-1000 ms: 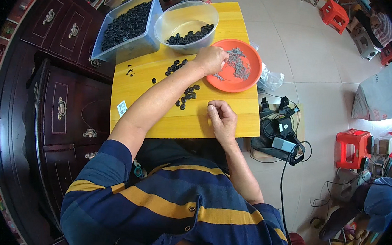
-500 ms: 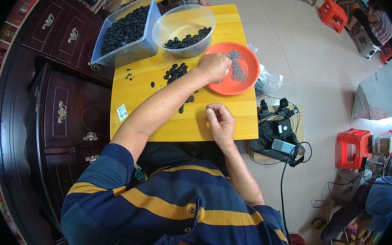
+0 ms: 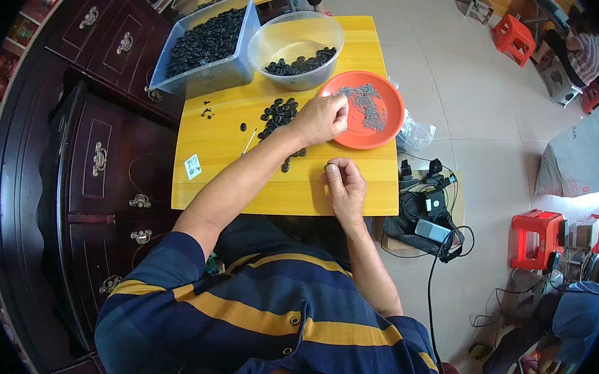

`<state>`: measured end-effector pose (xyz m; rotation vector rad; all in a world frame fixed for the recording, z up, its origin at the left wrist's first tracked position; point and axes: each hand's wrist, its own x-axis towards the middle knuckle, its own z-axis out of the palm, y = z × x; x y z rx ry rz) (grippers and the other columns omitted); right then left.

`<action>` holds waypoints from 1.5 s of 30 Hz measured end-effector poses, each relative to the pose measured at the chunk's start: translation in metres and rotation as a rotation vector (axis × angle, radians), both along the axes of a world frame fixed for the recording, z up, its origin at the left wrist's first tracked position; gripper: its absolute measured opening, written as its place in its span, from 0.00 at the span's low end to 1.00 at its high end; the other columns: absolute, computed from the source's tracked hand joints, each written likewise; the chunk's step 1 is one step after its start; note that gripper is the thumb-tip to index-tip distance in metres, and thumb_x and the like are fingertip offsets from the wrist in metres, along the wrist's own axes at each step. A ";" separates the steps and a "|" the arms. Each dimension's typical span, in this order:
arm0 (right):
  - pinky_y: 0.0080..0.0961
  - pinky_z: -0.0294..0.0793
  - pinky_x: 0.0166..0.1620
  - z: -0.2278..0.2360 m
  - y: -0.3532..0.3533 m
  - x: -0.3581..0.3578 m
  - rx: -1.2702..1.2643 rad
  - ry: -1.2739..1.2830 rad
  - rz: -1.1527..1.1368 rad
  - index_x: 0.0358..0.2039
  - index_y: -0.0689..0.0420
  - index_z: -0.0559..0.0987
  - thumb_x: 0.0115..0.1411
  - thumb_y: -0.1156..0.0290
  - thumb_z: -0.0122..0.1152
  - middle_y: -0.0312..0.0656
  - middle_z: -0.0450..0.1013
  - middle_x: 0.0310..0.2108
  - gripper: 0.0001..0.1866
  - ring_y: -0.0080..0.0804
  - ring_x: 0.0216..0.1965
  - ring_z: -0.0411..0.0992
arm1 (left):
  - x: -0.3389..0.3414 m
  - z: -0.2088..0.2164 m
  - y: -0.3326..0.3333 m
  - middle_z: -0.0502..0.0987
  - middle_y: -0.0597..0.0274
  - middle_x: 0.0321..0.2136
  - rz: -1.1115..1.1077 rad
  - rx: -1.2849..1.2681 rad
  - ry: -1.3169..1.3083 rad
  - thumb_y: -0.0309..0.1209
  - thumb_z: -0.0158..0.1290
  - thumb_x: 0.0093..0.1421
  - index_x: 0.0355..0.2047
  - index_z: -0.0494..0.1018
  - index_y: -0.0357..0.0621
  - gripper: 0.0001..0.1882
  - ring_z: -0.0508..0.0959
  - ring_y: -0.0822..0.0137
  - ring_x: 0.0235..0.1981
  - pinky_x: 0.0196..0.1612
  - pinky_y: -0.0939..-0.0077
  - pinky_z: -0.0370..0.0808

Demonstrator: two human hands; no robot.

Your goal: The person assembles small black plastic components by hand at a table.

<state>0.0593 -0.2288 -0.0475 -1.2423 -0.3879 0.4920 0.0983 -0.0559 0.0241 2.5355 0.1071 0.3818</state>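
Note:
My left hand [image 3: 321, 120] is closed in a pinch over the left rim of a round orange plate [image 3: 335, 82]; whatever sits in its fingertips is too small to make out. Many thin grey pin-like pieces [image 3: 369, 108] lie scattered in the plate. Closer to me, my right hand [image 3: 348, 191] rests above the table's front part, thumb and index finger pressed together, with a dark speck at their tips that I cannot identify. Small black oval pieces [image 3: 275, 115] lie loose in a patch on the table, partly hidden by my left forearm.
A blue-tinted bin [image 3: 203, 74] full of black pieces and a round clear tub [image 3: 292, 81] stand at the yellow table's [image 3: 360, 40] back. A white stick [image 3: 249, 142] and a printed card [image 3: 193, 167] lie left. Dark drawers [image 3: 104, 164] border the left side; cables and a bag [image 3: 408, 231] sit right.
My left hand has drawn back from over the grey pieces to the plate's near left rim, fingers still pinched. The right hand keeps its pinch, and the view has shifted slightly.

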 end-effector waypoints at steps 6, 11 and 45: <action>0.16 0.72 0.35 -0.004 -0.001 -0.001 0.017 0.041 0.048 0.41 0.61 0.75 0.66 0.74 0.56 0.33 0.73 0.33 0.05 0.17 0.31 0.71 | -0.063 0.006 -0.009 0.75 0.64 0.19 0.092 -0.376 0.007 0.22 0.54 0.53 0.29 0.75 0.37 0.03 0.74 0.77 0.21 0.27 0.79 0.72; 0.15 0.72 0.35 -0.001 -0.003 -0.006 0.041 0.096 0.024 0.42 0.61 0.77 0.65 0.75 0.57 0.31 0.74 0.32 0.07 0.16 0.32 0.71 | -0.108 -0.001 -0.020 0.77 0.65 0.23 0.108 -0.475 0.029 0.22 0.54 0.53 0.30 0.76 0.37 0.04 0.74 0.78 0.23 0.29 0.80 0.73; 0.15 0.73 0.37 0.017 0.002 -0.051 -0.021 0.076 0.176 0.41 0.62 0.76 0.62 0.78 0.58 0.34 0.75 0.31 0.07 0.17 0.32 0.72 | -0.172 -0.005 -0.027 0.73 0.66 0.28 0.093 -0.529 -0.063 0.19 0.54 0.54 0.36 0.70 0.39 0.09 0.75 0.78 0.30 0.34 0.80 0.73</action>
